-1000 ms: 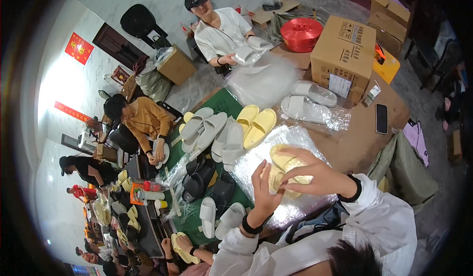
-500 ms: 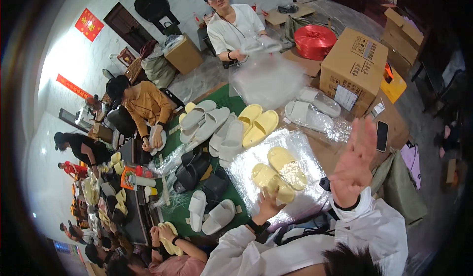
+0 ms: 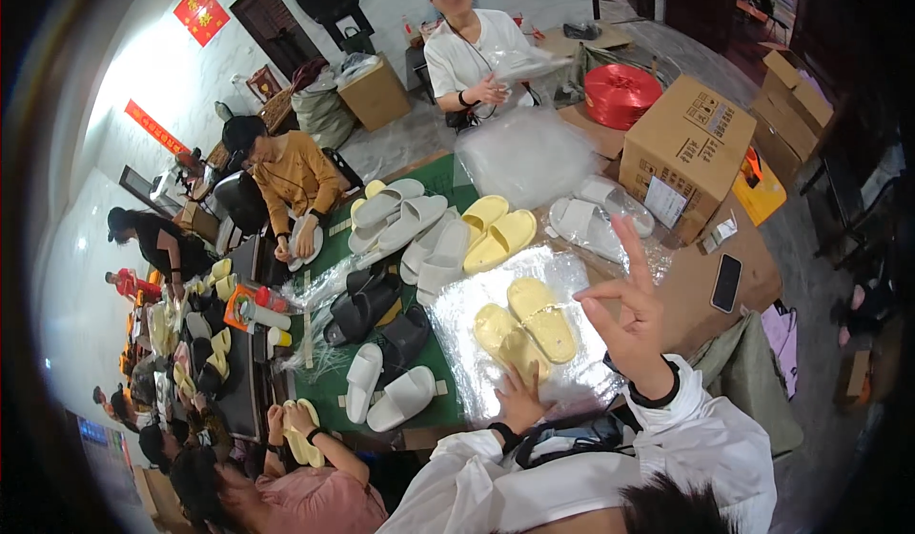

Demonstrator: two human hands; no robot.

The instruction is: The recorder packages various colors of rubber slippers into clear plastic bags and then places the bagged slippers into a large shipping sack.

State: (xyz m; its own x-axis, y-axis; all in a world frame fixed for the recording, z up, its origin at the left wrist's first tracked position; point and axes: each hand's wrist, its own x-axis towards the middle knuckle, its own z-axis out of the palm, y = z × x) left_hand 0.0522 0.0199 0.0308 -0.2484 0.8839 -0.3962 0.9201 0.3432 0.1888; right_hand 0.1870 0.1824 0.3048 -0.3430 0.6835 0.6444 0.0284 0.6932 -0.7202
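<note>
Left hand steadies yellow slippers, right hand raised

The person's left hand (image 3: 519, 403) lies with fingers spread, touching the near ends of the yellow slippers (image 3: 543, 322) and not closed around them; the pair sits just beyond it on shiny plastic (image 3: 453, 315), whether inside a layer cannot be told; the right hand (image 3: 634, 322) hangs in the air to the right of the pair, thumb and a finger close together, anything pinched there too fine to tell; the step looks like steadying the pair; a next move would seem to call for the left hand pressing flat; beyond the right hand, a clear bag (image 3: 658, 256) seems to hold pale slippers (image 3: 577, 224); farther off, a cardboard box (image 3: 696, 134) hides its contents.
</note>
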